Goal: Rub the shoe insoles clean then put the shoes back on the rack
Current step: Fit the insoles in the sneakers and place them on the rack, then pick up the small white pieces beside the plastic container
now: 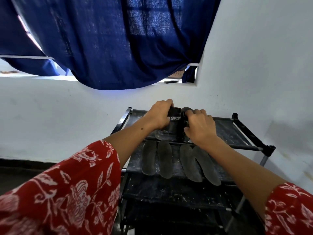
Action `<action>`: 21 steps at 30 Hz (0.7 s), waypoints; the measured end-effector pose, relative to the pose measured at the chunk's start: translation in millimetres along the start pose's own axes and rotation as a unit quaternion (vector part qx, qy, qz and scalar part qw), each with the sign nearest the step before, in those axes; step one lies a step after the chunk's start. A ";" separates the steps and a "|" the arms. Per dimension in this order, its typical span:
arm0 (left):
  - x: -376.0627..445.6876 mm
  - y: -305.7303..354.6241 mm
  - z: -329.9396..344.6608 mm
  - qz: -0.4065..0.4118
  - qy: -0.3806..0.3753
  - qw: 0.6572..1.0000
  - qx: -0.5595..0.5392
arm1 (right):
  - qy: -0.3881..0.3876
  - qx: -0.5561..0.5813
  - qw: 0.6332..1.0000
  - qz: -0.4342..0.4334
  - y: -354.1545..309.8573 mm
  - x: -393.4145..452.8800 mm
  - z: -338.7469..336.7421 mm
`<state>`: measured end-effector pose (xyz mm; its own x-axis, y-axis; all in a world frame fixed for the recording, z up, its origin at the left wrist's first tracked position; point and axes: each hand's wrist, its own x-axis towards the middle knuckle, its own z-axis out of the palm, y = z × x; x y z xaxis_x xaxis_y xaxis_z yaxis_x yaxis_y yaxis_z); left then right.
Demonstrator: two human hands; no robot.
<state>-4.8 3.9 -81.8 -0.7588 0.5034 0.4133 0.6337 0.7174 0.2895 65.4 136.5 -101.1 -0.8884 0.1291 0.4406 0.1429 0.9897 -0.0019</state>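
On the rack's (250, 146) top shelf, both hands, left (158, 116) and right (199, 127), clasped the black shoes (174, 122). Four insoles (165, 161) lay below. Soft, light shoes probably lift best by their collars.

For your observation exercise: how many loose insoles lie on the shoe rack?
4, side by side on the second shelf: far left, next, third, far right. More may hide under the hands or inside the shoes above.
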 end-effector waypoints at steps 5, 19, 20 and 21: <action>-49.1 -11.7 -15.5 0.020 0.062 0.997 -0.029 | -0.005 0.015 1.000 0.001 -11.6 -29.9 -0.3; -226.0 -133.6 27.0 -0.257 -0.059 0.956 -0.131 | -0.229 0.223 0.947 0.039 -107.1 -113.3 112.9; -234.6 -145.0 43.3 -0.280 -0.066 0.948 -0.139 | -0.254 0.223 0.940 0.039 -114.3 -118.0 130.9; -242.5 -155.4 60.4 -0.301 -0.075 0.940 -0.145 | -0.275 0.225 0.934 0.040 -120.4 -122.9 150.5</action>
<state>71.6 -200.6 -279.2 -0.9919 0.1258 -0.0202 0.0808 0.7437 0.6636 91.7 10.7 -290.2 -0.9902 0.0933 -0.1042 0.1304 0.8850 -0.4470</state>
